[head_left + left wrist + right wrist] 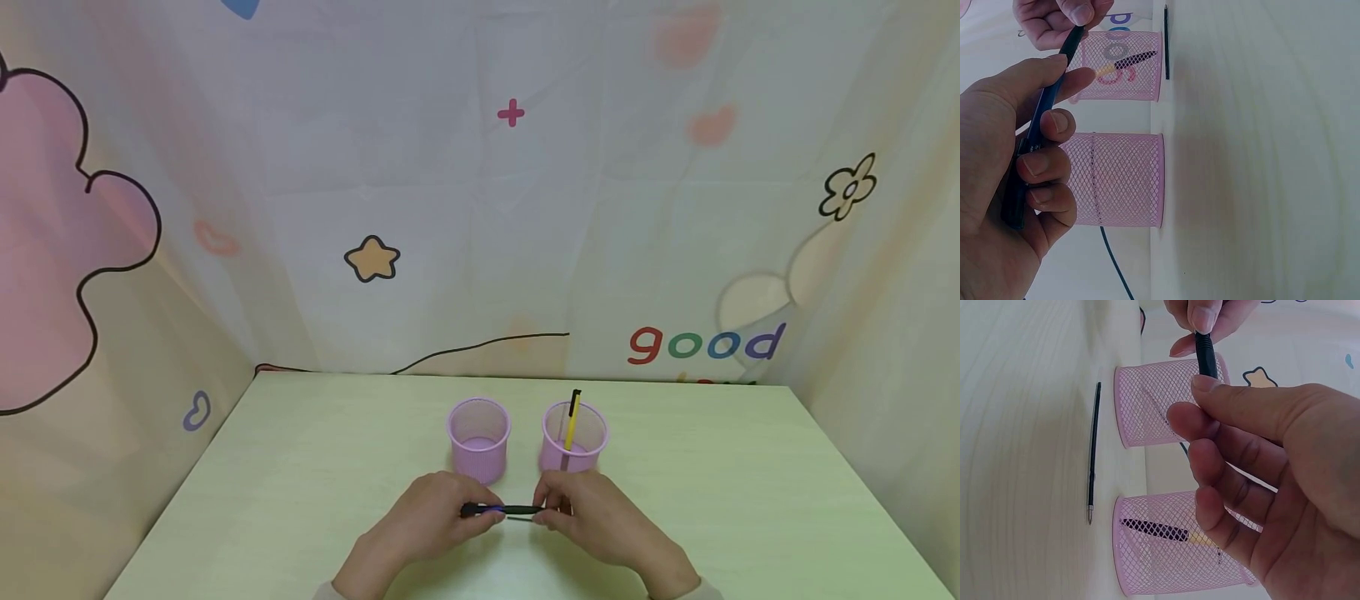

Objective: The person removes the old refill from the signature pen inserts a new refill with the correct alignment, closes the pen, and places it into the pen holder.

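A dark blue-and-black pen is held level between both hands, above the table in front of two pink mesh cups. My left hand grips its barrel, with the fingers curled round it in the left wrist view. The thumb and index finger of my right hand pinch the pen's black end, while the other fingers curl loosely below, as the right wrist view shows. A thin black pen refill with a metal tip lies on the table beneath the hands.
The left pink mesh cup stands just beyond my left hand. A yellow-and-black pen leans inside the right pink mesh cup. Behind the pale table hangs a printed curtain.
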Demonstrator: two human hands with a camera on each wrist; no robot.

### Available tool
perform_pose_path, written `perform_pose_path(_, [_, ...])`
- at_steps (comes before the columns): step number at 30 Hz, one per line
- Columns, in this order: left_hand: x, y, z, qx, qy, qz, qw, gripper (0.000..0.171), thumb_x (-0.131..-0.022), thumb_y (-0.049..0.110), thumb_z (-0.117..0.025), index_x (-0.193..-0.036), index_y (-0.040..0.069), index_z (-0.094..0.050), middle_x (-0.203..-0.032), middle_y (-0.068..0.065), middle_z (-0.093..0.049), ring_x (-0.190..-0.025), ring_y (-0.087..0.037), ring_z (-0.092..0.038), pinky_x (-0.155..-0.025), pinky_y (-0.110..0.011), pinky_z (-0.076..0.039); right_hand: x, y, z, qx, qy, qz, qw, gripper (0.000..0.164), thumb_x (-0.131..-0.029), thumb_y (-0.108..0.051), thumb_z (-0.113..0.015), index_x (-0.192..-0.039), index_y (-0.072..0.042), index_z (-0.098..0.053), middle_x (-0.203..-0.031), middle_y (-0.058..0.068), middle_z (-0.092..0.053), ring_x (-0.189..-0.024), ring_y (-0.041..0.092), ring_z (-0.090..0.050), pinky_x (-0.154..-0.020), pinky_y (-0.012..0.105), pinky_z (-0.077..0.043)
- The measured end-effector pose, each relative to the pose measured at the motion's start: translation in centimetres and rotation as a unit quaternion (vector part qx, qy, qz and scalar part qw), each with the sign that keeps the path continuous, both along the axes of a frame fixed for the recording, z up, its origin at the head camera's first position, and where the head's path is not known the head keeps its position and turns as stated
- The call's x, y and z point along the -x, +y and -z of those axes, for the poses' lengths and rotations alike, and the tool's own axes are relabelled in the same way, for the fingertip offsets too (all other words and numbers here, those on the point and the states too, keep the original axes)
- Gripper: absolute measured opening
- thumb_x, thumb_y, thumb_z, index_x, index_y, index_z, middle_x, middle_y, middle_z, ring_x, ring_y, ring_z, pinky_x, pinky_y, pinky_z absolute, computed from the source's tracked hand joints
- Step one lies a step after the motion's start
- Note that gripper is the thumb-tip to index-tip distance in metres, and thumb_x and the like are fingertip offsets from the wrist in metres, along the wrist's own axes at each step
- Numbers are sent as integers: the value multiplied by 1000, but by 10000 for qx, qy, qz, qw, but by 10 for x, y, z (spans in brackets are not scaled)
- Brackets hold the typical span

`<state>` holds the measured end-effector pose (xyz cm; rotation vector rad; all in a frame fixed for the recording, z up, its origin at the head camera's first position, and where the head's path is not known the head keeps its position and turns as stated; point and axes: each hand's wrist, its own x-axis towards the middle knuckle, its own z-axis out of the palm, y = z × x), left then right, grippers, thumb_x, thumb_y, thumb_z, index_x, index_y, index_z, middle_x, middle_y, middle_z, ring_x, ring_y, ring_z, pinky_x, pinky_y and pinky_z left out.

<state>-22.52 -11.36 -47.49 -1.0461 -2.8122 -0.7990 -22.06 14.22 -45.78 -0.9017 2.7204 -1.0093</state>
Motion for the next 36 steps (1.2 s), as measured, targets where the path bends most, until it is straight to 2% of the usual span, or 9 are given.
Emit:
perform_pose_path(13, [0,0,0,-14,-53,2,10000,14,-93,44,-65,-93,35,-75,-78,28,-62,-61,7,-46,-55,-15,-38,0,0,-2,-119,-156,-53,9998,5,-92,-25,-70,-90,-23,-65,-71,-14,-65,-65,-3,-54,-60,20,-43])
perform_pose_path(20, [0,0,-1,2,-17,4,10000,12,-93,43,-66,-93,35,-75,-76,28,-61,-61,7,-45,-55,-14,-38,-1,0,-2,-174,-74,-106,9998,4,-93,-24,-67,-90,-21,-66,-70,-15,-65,-66,-4,-53,-62,19,-43])
perform_pose_path(28, [-1,0,-4,-33,-117,-33,9999,13,-93,43,-65,-93,34,-75,-79,28,-63,-63,7,-48,-58,-14,-40,-1,1,-2,-273,74,-203,9994,8,-97,-26,-62,-91,-25,-67,-69,-17,-62,-65,-4,-49,-61,19,-41])
perform_pose_path(36, [-1,0,-3,-27,-147,-35,9999,13,-93,43,-65,-93,35,-75,-78,29,-62,-62,8,-47,-56,-14,-39,-1,1,-1,-265,15,-280,9993,12,-99,-26,-59,-91,-21,-67,-70,-16,-62,-65,-3,-47,-61,18,-41])
